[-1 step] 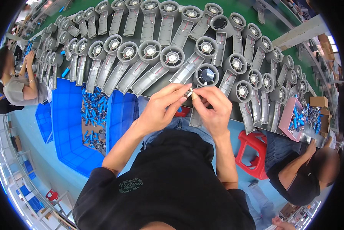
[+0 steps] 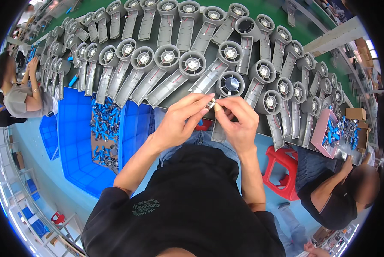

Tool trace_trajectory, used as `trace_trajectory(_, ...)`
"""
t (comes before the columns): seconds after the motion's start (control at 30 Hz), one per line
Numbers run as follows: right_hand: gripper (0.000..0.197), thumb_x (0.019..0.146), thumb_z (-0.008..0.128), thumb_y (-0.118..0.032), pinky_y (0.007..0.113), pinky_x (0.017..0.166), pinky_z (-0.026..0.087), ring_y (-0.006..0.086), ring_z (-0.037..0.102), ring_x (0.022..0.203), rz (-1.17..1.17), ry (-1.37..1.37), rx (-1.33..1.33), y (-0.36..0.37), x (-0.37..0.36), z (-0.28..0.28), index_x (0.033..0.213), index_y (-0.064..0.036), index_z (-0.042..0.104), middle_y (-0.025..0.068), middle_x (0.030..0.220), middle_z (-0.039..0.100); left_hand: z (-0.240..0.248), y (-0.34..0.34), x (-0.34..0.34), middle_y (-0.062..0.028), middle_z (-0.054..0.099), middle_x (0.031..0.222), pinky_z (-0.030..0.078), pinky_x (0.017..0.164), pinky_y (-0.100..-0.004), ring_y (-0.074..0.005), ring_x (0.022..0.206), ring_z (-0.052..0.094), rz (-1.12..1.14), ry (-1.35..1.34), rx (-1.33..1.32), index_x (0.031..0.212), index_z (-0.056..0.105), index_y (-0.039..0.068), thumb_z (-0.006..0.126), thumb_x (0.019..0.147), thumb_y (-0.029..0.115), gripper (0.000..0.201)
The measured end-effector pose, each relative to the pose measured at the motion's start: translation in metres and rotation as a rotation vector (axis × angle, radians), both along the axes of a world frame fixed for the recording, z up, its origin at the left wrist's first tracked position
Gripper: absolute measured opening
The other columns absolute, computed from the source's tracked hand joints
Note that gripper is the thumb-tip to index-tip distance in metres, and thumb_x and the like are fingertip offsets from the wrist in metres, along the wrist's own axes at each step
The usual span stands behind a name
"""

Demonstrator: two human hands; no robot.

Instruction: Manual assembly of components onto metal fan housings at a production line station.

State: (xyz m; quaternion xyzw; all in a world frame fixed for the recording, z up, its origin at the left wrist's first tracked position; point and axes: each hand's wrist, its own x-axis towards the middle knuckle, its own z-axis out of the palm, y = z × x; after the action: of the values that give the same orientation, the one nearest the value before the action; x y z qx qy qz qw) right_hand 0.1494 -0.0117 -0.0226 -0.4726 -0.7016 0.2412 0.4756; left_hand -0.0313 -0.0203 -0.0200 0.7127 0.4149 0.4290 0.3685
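My left hand (image 2: 184,116) and my right hand (image 2: 239,116) meet at the table's near edge, fingertips pinched together. Between them is a small metallic and whitish part (image 2: 210,103), too small to name; both hands grip it. Just beyond my right hand lies a grey handheld fan housing (image 2: 231,84) with a dark disc at its hub, its handle partly hidden behind that hand. Another grey fan housing (image 2: 192,65) rests beyond my left hand, its handle open lengthwise and pointing toward me.
Rows of similar fan housings (image 2: 167,55) cover the table. At left is a blue bin (image 2: 78,145) beside many blue cylindrical cells (image 2: 104,122). A pink box (image 2: 321,128) of blue cells stands right. A red stool (image 2: 281,171) and co-workers (image 2: 27,92) are on both sides.
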Motion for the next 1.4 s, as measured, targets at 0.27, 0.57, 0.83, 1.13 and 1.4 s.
trace_trajectory(0.27,0.013,0.079,0.074,0.006,0.020,0.053,0.046,0.0079,0.058,0.064,0.021,0.112,-0.117,-0.001,-0.002,0.002,0.091,0.0030,0.069,0.0066,0.087,0.066,0.002,0.000,-0.001,-0.0150,0.064,0.111,0.049,0.069,-0.0294,-0.0193,0.076,0.060,-0.023,-0.010,-0.065,0.130,0.060,-0.002,0.058,0.094,-0.002,0.035)
trace_trajectory(0.57,0.014,0.079,0.074,0.006,0.022,0.058,0.048,0.0097,0.059,0.066,0.012,0.088,-0.064,-0.001,-0.003,0.002,0.091,0.0029,0.068,0.0063,0.086,0.065,0.002,0.000,-0.001,-0.0145,0.065,0.109,0.048,0.072,-0.0282,-0.0191,0.083,0.060,-0.021,-0.026,-0.138,0.129,0.061,-0.001,0.056,0.095,-0.001,0.034)
trace_trajectory(0.83,0.015,0.079,0.073,0.005,0.024,0.059,0.048,0.0111,0.057,0.067,0.073,0.024,-0.012,0.005,0.000,-0.005,0.091,0.0014,0.065,0.0056,0.082,0.062,-0.002,0.004,-0.003,-0.0142,0.063,0.109,0.049,0.068,-0.0293,-0.0188,0.074,0.058,-0.054,-0.035,-0.076,0.129,0.060,-0.003,0.056,0.095,-0.002,0.035)
trace_trajectory(1.13,0.016,0.078,0.074,0.006,0.026,0.059,0.050,0.0150,0.059,0.068,0.070,-0.087,0.093,0.007,0.003,-0.010,0.090,0.0012,0.063,0.0069,0.082,0.062,-0.002,0.008,-0.004,-0.0159,0.064,0.112,0.050,0.076,-0.0301,-0.0213,0.090,0.063,-0.109,-0.032,-0.121,0.126,0.061,-0.004,0.053,0.094,-0.004,0.033)
trace_trajectory(1.4,0.017,0.078,0.074,0.007,0.026,0.060,0.051,0.0161,0.061,0.069,0.085,-0.074,0.100,0.006,0.007,-0.010,0.090,0.0017,0.063,0.0078,0.084,0.063,-0.007,0.011,-0.004,-0.0161,0.065,0.111,0.050,0.074,-0.0302,-0.0216,0.090,0.063,-0.128,-0.030,-0.062,0.125,0.062,-0.004,0.054,0.092,-0.005,0.035)
